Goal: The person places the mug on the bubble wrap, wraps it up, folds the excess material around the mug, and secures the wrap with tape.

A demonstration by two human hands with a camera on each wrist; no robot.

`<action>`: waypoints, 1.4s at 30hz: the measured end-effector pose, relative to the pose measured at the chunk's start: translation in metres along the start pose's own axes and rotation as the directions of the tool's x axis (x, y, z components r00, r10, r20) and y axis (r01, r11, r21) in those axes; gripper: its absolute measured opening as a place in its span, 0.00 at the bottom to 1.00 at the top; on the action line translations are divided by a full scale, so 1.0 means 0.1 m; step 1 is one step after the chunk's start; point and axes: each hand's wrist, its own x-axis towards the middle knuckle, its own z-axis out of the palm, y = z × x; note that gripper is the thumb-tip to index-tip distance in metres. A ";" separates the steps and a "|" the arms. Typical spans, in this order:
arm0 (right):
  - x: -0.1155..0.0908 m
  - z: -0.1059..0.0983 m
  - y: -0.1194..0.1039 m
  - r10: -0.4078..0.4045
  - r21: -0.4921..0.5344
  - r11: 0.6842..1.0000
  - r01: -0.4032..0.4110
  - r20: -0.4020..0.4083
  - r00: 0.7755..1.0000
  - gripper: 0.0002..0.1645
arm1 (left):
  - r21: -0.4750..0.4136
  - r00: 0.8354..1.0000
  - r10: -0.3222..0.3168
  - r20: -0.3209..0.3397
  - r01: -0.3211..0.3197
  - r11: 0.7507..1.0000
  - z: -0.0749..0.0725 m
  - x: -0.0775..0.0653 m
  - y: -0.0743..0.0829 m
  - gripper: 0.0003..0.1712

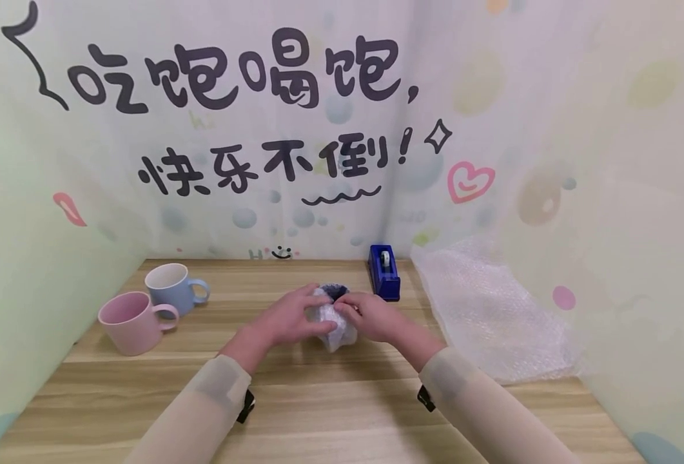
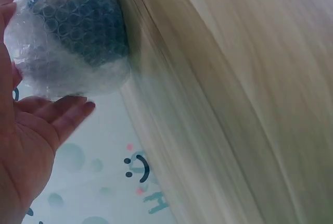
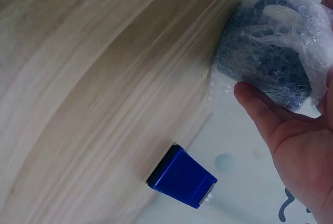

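A dark blue mug wrapped in bubble wrap [image 1: 337, 322] stands on the table between both hands, its dark mouth showing at the top. In the right wrist view its blue side [image 3: 265, 60] shows through the clear bubbles. My left hand [image 1: 289, 316] holds the wrapped mug from the left, thumb across its front and fingers at the far side. From the right, my right hand [image 1: 373, 314] pinches the bubble wrap at the rim, thumb in front. One finger of it lies along the far side in the right wrist view.
A pink mug [image 1: 129, 325] and a light blue mug [image 1: 170, 290] stand at the left. Behind the hands is a blue tape dispenser [image 1: 385, 277]. A sheet of bubble wrap [image 1: 492, 316] lies at the right, against the wall. The patterned wall [image 1: 295, 232] closes off the table's back.
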 end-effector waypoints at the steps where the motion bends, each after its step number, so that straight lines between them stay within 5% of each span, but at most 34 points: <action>1: 0.01 0.00 0.01 -0.008 -0.008 1.000 0.008 -0.005 1.000 0.21 | -0.013 1.000 -0.003 -0.005 0.003 1.000 0.00 0.01 0.01 0.41; 12: 0.02 0.02 0.03 -0.042 -0.030 0.999 0.041 -0.025 0.999 0.21 | -0.039 0.998 0.048 -0.030 -0.049 0.998 0.01 0.03 0.02 0.42; 17: 0.04 0.00 0.05 -0.032 0.000 0.999 0.032 -0.010 0.999 0.21 | -0.031 0.999 0.030 -0.034 -0.031 0.999 0.00 0.02 -0.03 0.41; 20: 0.07 -0.11 0.12 -0.003 -0.001 1.000 0.003 -0.067 0.998 0.21 | -0.040 1.000 -0.005 -0.022 0.004 0.999 0.00 0.01 -0.03 0.42; 26: 0.25 -0.53 0.47 0.204 -0.043 0.973 -0.228 -0.306 0.930 0.23 | -0.044 0.999 -0.032 -0.016 0.031 0.999 0.01 0.02 -0.01 0.43; 31: 0.36 -0.65 0.79 0.380 -0.041 0.916 -0.399 -0.227 0.897 0.33 | -0.063 0.999 -0.040 -0.031 0.038 0.997 0.02 0.02 0.00 0.42; 35: 0.42 -0.56 0.95 0.426 0.042 0.904 -0.425 -0.165 0.890 0.34 | -0.066 0.998 -0.051 -0.032 0.048 0.997 0.02 0.01 -0.01 0.42; 42: 0.46 -0.46 1.04 0.478 0.166 0.877 -0.451 -0.215 0.852 0.34 | -0.084 0.999 -0.043 -0.031 0.040 0.996 0.04 0.02 -0.02 0.43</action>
